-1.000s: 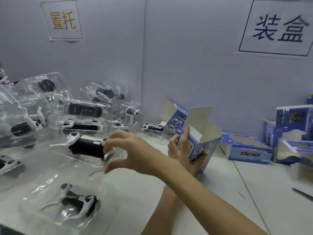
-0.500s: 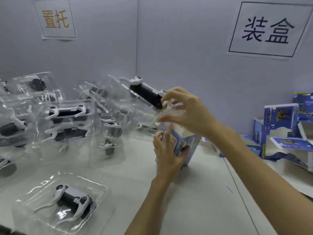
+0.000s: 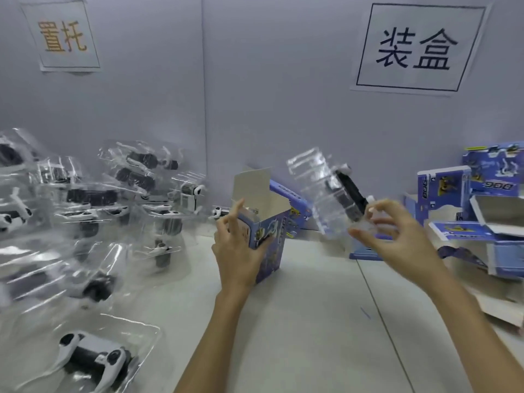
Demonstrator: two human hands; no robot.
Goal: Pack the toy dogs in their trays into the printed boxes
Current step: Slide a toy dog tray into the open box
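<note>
Left hand [image 3: 241, 251] grips the open printed box [image 3: 269, 236] upright on the desk [image 3: 312, 321]; right hand [image 3: 397, 234] pinches a clear tray [image 3: 320, 194] w/ toy dog [image 3: 350, 194], aloft at the box's 2 o'clock. Tray looks tilted, though blurred. Best approach: square its narrow end over the mouth, flaps kept clear, slide straight in.

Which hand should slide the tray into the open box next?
Right. The right hand already pinches the clear tray above and right of the open box; the left hand grips that box upright.
</note>
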